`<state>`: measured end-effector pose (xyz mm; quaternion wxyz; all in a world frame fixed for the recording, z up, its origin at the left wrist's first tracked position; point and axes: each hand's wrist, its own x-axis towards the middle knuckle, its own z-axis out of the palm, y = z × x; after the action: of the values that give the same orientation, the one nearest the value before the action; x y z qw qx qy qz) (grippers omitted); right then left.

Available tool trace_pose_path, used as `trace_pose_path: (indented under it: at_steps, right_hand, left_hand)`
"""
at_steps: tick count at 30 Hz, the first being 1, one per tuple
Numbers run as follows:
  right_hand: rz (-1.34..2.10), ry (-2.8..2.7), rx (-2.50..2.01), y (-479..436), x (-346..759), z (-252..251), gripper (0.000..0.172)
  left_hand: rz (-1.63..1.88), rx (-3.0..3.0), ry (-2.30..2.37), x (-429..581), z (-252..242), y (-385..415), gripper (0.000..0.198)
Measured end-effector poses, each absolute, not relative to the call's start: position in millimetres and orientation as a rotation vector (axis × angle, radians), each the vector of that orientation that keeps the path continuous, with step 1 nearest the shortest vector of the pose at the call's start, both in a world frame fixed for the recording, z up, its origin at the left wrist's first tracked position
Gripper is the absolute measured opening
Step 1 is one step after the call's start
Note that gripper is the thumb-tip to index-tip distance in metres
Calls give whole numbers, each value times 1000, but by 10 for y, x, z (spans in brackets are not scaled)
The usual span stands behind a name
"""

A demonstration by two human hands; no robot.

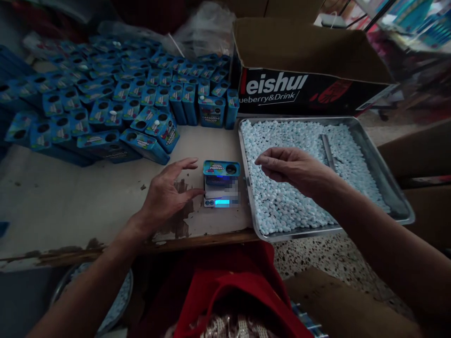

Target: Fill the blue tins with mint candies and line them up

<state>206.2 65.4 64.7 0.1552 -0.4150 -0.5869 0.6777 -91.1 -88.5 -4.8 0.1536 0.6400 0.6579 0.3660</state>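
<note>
While the right hand [292, 166] hovers over the tray [299, 233] with fingertips pinched together (on candies [282, 206] or not, can't tell), the left hand [165, 195], fingers spread, rests against the small tin [221, 168] sitting on the scale [221, 199]. Risk: that hand nudges the tin off, or candies miss its small hole. Tray holds pale blue candies; tin's contents hidden.

The readout of the small scale [213, 193] is blurred past reading, my right hand [292, 169] hides whatever its pinched fingertips may hold — and the pile of blue tins [105, 94] runs off past the left edge.
</note>
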Motion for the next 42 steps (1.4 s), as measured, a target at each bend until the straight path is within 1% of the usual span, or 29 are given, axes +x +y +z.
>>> trace_pose_path:
  at_steps: [2, 5, 8, 11, 15, 19, 21, 24, 25, 27, 28, 29, 30, 32, 33, 36, 38, 40, 42]
  right_hand:
    - [1960, -1699, -1144, 668, 1978, 726, 26]
    - [1988, -1783, -1105, 691, 1860, 838, 24]
    - [1886, -1897, -1090, 717, 1815, 915, 25]
    - [1755, -1931, -1095, 760, 1900, 931, 25]
    - [1738, -1881, -1138, 779, 2037, 877, 26]
    - [1634, -2054, -1049, 686, 1855, 841, 26]
    - [1493, -2245, -952, 630, 1673, 851, 21]
    - [1254, -2526, -891, 589, 1471, 883, 8]
    - [1204, -2584, -892, 592, 1446, 890, 12]
    - [1193, -2637, -900, 619, 1454, 890, 31]
    - [1214, -2629, -906, 638, 1477, 880, 39]
    - [1237, -2600, -918, 658, 1501, 865, 42]
    - [1258, -2553, -937, 674, 1520, 844, 41]
    - [1279, -2448, -965, 688, 1518, 802, 30]
    - [1272, -2418, -964, 683, 1494, 785, 28]
    - [1150, -2486, -948, 642, 1373, 784, 35]
    - [1085, -2531, -968, 637, 1329, 810, 34]
    - [1139, -2406, -1022, 687, 1373, 823, 29]
    - [1293, -2136, -1089, 785, 1503, 795, 19]
  left_hand:
    - [1043, 1796, 1848, -897, -69, -846, 74]
    - [1083, 1718, 1802, -859, -92, -760, 79]
    - [1134, 1584, 1731, -775, -112, -661, 76]
    - [1089, 1482, 1677, -689, -127, -592, 73]
    - [1061, 1410, 1685, -644, -118, -565, 80]
    - [1044, 1388, 1678, -594, -50, -572, 76]
    - [1010, 1385, 1699, -561, -9, -584, 73]
    - [1011, 1391, 1718, -551, 17, -607, 73]
    - [1025, 1397, 1718, -563, 14, -612, 74]
    - [1046, 1427, 1705, -600, 1, -612, 79]
    - [1057, 1449, 1696, -620, -5, -606, 81]
    - [1067, 1471, 1685, -639, -7, -595, 83]
    - [1077, 1488, 1673, -655, -5, -580, 85]
    - [1080, 1500, 1659, -678, 7, -546, 88]
    - [1074, 1504, 1658, -685, 16, -530, 88]
    - [1046, 1523, 1675, -704, 35, -507, 91]
    - [1021, 1530, 1695, -730, 42, -521, 94]
    - [991, 1531, 1702, -777, 53, -554, 95]
    - [966, 1536, 1705, -840, 72, -594, 95]
